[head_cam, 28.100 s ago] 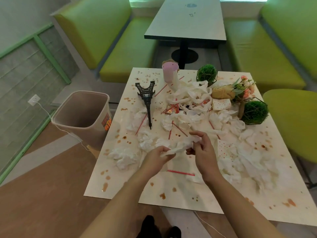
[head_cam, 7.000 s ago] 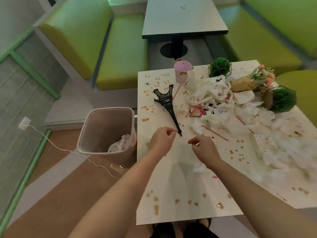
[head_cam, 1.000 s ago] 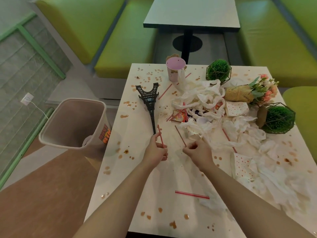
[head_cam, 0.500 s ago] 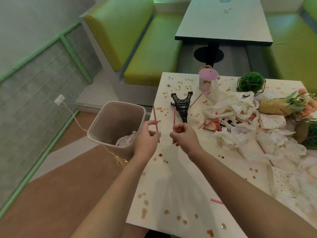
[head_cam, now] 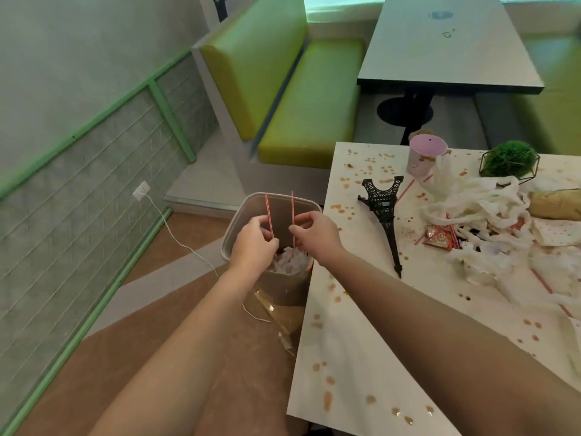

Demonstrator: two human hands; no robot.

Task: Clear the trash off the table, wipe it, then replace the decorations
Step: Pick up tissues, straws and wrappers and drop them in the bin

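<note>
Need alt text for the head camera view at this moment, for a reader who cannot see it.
Each hand pinches a red straw upright over a trash bin holding crumpled tissue: left hand, left straw; right hand, right straw. To the right, the stained white table holds a toppled Eiffel Tower model, a pink cup and piled tissues.
</note>
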